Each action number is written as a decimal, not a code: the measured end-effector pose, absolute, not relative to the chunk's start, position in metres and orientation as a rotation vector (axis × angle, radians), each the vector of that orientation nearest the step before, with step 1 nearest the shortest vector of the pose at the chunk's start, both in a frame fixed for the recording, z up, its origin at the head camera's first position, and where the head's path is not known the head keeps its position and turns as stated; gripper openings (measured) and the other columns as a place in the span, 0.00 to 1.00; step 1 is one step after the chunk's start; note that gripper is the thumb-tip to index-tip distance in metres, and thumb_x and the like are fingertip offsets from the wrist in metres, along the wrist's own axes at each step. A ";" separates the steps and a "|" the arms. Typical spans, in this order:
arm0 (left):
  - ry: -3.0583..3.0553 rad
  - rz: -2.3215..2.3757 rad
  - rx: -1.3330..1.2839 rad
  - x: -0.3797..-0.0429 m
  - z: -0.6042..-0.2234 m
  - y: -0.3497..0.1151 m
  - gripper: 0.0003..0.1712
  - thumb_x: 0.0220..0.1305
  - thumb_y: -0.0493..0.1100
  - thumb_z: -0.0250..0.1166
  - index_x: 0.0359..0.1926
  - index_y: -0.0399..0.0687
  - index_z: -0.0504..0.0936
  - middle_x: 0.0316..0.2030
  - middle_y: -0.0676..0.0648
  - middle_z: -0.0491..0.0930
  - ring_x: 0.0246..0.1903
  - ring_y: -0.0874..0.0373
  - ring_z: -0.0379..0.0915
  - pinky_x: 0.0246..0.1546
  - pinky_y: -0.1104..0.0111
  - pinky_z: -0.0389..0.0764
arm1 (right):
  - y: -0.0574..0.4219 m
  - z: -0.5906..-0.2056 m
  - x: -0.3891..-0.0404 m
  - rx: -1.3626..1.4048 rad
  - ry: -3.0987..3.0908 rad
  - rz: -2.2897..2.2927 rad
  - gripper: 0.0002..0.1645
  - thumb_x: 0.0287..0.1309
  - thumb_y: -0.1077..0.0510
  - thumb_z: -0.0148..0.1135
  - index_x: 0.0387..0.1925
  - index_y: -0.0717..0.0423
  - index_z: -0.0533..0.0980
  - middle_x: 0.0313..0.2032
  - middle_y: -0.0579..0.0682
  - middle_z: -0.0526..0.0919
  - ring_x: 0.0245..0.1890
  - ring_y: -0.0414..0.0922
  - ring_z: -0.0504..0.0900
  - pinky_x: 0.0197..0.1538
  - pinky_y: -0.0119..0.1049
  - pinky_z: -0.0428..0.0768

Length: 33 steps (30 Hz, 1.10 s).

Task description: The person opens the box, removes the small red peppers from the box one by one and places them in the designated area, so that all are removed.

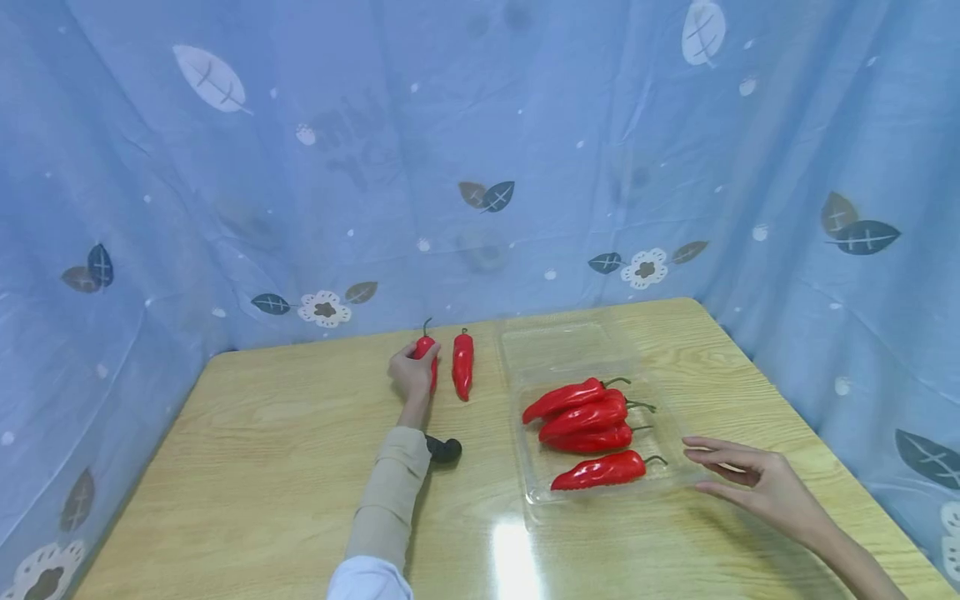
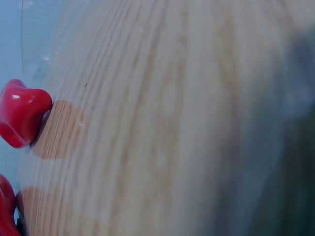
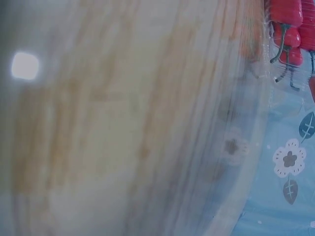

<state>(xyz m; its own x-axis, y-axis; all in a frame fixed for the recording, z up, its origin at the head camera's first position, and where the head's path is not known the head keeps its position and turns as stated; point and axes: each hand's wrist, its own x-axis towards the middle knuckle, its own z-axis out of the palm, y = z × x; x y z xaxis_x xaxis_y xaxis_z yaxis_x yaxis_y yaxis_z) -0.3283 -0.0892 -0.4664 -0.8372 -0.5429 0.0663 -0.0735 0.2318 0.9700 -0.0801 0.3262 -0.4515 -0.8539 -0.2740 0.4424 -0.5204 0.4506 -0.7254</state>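
In the head view my left hand (image 1: 411, 372) holds a red chili pepper (image 1: 425, 347) near its stem end, at the far side of the table. A second red pepper (image 1: 462, 367) lies just to its right. Several more peppers (image 1: 592, 417) lie in a clear plastic clamshell box (image 1: 529, 487), their stems toward the right. Beside the box's right edge is my right hand (image 1: 765, 487), thumb and fingers spread apart; whether they touch the plastic I cannot tell. Red peppers (image 2: 23, 113) show at the left of the left wrist view, and others (image 3: 288, 14) at upper right in the right wrist view.
The box's clear lid (image 1: 558, 342) lies folded back toward the curtain. A small black object (image 1: 445, 451) shows beside my left forearm. A blue curtain (image 1: 420, 167) with leaf and flower prints hangs behind the wooden table (image 1: 262, 467). Light glares off the front.
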 end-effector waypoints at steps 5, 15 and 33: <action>-2.132 -1.581 0.594 -0.328 -0.467 -0.091 0.26 0.50 0.43 0.75 0.50 0.36 0.83 0.47 0.36 0.82 0.49 0.44 0.78 0.51 0.53 0.76 | 0.325 -0.453 -0.081 0.675 -2.451 1.372 0.22 0.42 0.75 0.70 0.45 0.70 0.80 0.55 0.48 0.80 0.55 0.31 0.76 0.46 0.28 0.79; -2.125 -1.595 0.602 -0.328 -0.467 -0.090 0.25 0.51 0.44 0.74 0.50 0.37 0.83 0.46 0.37 0.82 0.48 0.44 0.78 0.50 0.54 0.77 | 0.327 -0.453 -0.081 0.703 -2.424 1.432 0.22 0.43 0.77 0.69 0.45 0.72 0.79 0.55 0.48 0.80 0.55 0.32 0.76 0.46 0.28 0.79; -1.966 -1.862 0.427 -0.320 -0.446 -0.102 0.25 0.56 0.38 0.71 0.56 0.41 0.80 0.53 0.37 0.79 0.53 0.47 0.75 0.55 0.61 0.75 | 0.329 -0.451 -0.082 0.653 -2.464 1.385 0.22 0.42 0.75 0.70 0.44 0.70 0.80 0.54 0.50 0.81 0.55 0.31 0.76 0.46 0.27 0.79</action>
<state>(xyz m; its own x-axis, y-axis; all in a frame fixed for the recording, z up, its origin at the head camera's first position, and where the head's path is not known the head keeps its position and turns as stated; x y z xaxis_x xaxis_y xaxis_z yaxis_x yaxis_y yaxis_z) -0.3195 -0.1025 -0.4459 -0.8746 -0.4790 0.0757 0.0496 0.0669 0.9965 -0.0819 0.3293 -0.4512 -0.8715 -0.2631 0.4138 -0.4903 0.4508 -0.7459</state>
